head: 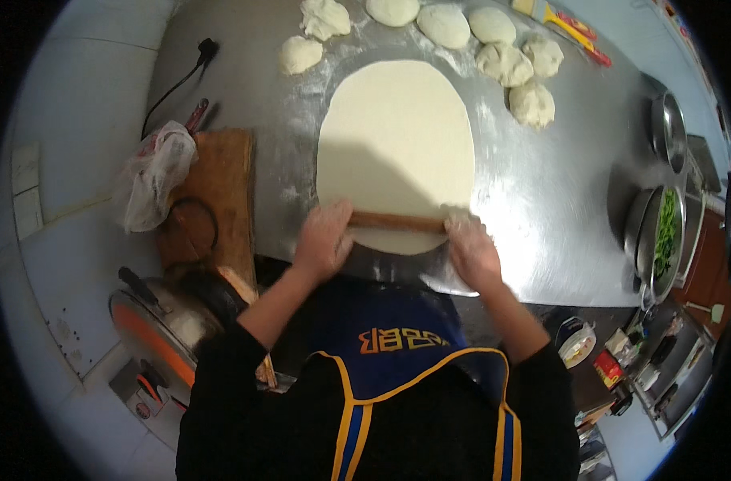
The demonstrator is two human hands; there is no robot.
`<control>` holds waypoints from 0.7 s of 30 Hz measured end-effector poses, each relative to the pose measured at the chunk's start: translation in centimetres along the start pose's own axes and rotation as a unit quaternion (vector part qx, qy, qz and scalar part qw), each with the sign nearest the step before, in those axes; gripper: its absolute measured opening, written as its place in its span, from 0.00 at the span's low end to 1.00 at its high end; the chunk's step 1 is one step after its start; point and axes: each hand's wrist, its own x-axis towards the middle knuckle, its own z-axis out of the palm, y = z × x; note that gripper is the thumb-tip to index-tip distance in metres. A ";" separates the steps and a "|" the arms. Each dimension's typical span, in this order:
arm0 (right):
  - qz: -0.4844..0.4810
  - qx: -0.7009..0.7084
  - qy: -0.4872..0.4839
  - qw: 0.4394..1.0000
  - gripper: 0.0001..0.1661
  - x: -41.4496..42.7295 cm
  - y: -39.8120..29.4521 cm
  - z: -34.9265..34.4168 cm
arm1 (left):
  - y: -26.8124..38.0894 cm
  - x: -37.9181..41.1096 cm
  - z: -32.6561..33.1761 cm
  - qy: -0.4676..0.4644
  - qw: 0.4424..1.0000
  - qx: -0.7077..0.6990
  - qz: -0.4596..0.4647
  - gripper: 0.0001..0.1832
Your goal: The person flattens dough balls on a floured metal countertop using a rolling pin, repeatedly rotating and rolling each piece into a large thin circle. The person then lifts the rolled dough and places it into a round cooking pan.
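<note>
A large oval sheet of dough lies flat on the stainless steel table. Across its near end rests a wooden rolling pin. My left hand is closed around the pin's left end, and my right hand grips its right end. Both hands hide the pin's tips. A short curved strip of the dough shows on the near side of the pin, close to the table's edge. White flour marks surround the sheet, and a shadow falls across its middle.
Several dough balls sit beyond the sheet. A yellow-handled brush lies at the far right. At the left are a wooden board, a plastic bag and a black plug. Metal bowls, one with chopped greens, stand at the right edge.
</note>
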 end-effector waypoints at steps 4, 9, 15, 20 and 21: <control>0.037 -0.072 0.132 0.988 0.27 4.9 -0.9 -2.3 | 0.1 4.1 -0.7 0.087 0.994 0.050 -0.032 0.24; 0.065 -0.011 -0.059 0.996 0.35 -3.2 -4.5 -1.0 | 4.0 -4.9 0.6 -0.073 0.991 0.084 -0.077 0.29; 0.060 0.192 -0.041 0.979 0.27 -8.4 -5.1 0.6 | 2.9 -4.1 1.4 0.177 0.956 -0.138 -0.191 0.30; 0.110 0.389 0.073 0.912 0.21 -4.7 -7.0 3.2 | 0.8 4.6 -0.3 0.184 0.793 -0.384 -0.436 0.35; 0.150 0.448 0.057 0.880 0.21 -3.4 -7.4 3.9 | 0.4 5.5 -0.5 0.152 0.822 -0.325 -0.442 0.35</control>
